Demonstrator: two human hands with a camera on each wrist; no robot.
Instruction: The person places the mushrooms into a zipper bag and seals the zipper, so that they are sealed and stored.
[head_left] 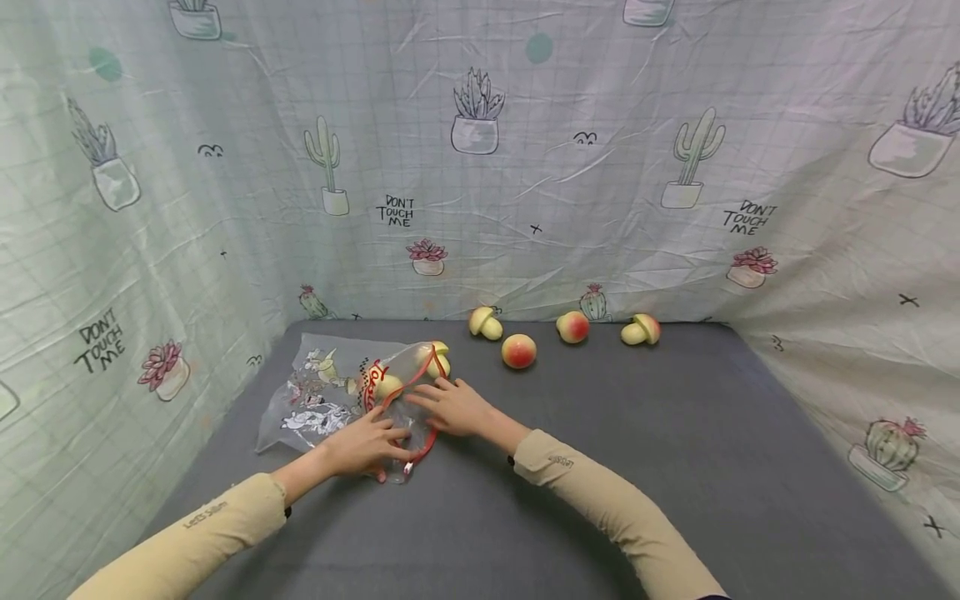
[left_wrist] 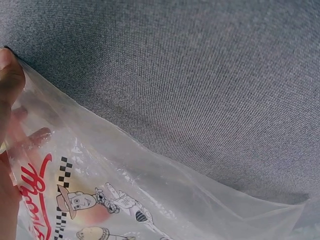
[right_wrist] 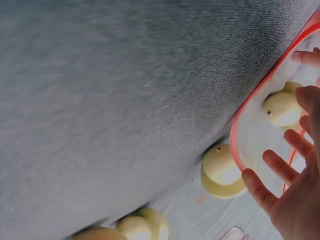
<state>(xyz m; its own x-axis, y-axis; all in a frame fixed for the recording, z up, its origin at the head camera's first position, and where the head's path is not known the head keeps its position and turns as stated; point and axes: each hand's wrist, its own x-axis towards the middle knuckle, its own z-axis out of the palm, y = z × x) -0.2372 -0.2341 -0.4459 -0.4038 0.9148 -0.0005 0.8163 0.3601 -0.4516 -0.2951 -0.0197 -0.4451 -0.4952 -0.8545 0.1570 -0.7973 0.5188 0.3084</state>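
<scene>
A clear plastic bag (head_left: pixel 352 367) with a red-edged mouth, red lettering and cartoon prints lies on the left of the table. My left hand (head_left: pixel 371 444) grips its near edge at the mouth; the left wrist view shows the thumb outside and fingers (left_wrist: pixel 40 137) behind the plastic. My right hand (head_left: pixel 457 408) has its fingers spread at the mouth, touching the red rim (right_wrist: pixel 239 120). Inside the bag sits a pale yellow toy mushroom (right_wrist: pixel 282 109). Another toy mushroom (right_wrist: pixel 220 167) lies at the rim; whether it is in or out I cannot tell.
Along the back of the grey table (head_left: pixel 600 433) lie two toy mushrooms, one left (head_left: pixel 485 323) and one right (head_left: pixel 641 330). Between them are a red-yellow toy peach (head_left: pixel 519 352) and a similar rounded fruit (head_left: pixel 573 327). A cactus-print curtain (head_left: pixel 525 200) encloses the table's back and sides.
</scene>
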